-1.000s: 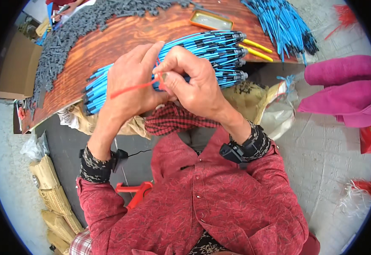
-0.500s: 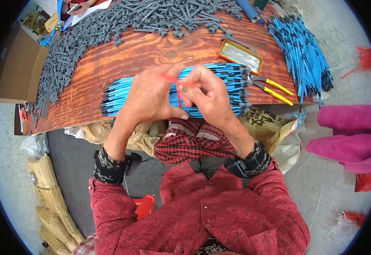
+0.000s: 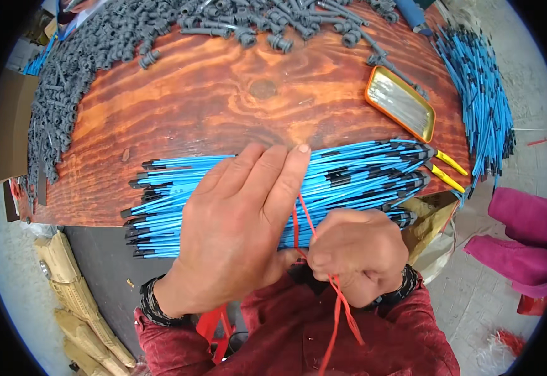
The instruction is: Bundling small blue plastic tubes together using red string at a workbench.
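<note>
A thick bundle of thin blue rods with black ends (image 3: 348, 188) lies crosswise at the table's near edge. My left hand (image 3: 236, 219) spans the bundle: its fingers lie across the top to the far side, and its thumb is at the near side. A red string (image 3: 296, 229) passes over the rods beside that thumb. Closed in a fist, my right hand (image 3: 358, 254) grips the string at the bundle's near side, and loose string ends hang below the fist. The string's path under the bundle is hidden.
Grey plastic fittings (image 3: 91, 62) are heaped along the far and left table. An orange-rimmed tin (image 3: 368, 94) of thin pale pieces stands right, near yellow-handled pliers (image 3: 449, 178) partly under the rods. More blue rods (image 3: 480, 100) hang over the right edge. A cardboard box (image 3: 4, 125) stands left.
My right hand has moved down toward me, drawing the red string. My left hand has gone from holding up the string to lying over the rods. The view has moved closer to the table.
</note>
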`<state>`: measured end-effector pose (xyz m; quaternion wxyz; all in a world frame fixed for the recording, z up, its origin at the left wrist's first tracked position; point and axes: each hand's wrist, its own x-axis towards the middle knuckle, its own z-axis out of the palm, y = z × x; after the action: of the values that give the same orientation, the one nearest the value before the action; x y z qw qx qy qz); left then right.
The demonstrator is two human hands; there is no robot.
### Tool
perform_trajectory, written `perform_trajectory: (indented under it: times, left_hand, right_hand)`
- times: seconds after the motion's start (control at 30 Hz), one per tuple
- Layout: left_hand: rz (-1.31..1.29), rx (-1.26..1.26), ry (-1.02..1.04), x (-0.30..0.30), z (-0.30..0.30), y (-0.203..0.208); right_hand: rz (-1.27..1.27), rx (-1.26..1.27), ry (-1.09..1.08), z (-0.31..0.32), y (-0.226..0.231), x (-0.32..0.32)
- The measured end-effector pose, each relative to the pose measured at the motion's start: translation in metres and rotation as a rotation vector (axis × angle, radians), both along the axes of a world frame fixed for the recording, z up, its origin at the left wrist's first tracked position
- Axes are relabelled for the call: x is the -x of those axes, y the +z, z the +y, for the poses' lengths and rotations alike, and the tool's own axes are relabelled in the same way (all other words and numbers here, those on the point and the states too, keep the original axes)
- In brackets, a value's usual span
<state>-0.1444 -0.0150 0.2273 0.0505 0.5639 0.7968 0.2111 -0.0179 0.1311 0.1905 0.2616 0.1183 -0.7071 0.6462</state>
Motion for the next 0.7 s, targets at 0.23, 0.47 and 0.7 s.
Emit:
perform_trajectory:
  times: [0.23,0.47,0.7]
  left_hand:
    - [0.077,-0.027,0.036,0.007,0.002,-0.011]
    - [0.115,-0.076,0.059,0.007,0.001,-0.020]
    - [0.131,-0.147,0.058,0.005,-0.001,-0.029]
  right_hand:
    - [0.083,-0.027,-0.010,0.001,-0.004,0.011]
    - [0.153,0.011,0.013,-0.001,-0.009,0.012]
    - [0.174,-0.006,-0.008,-0.003,-0.008,0.012]
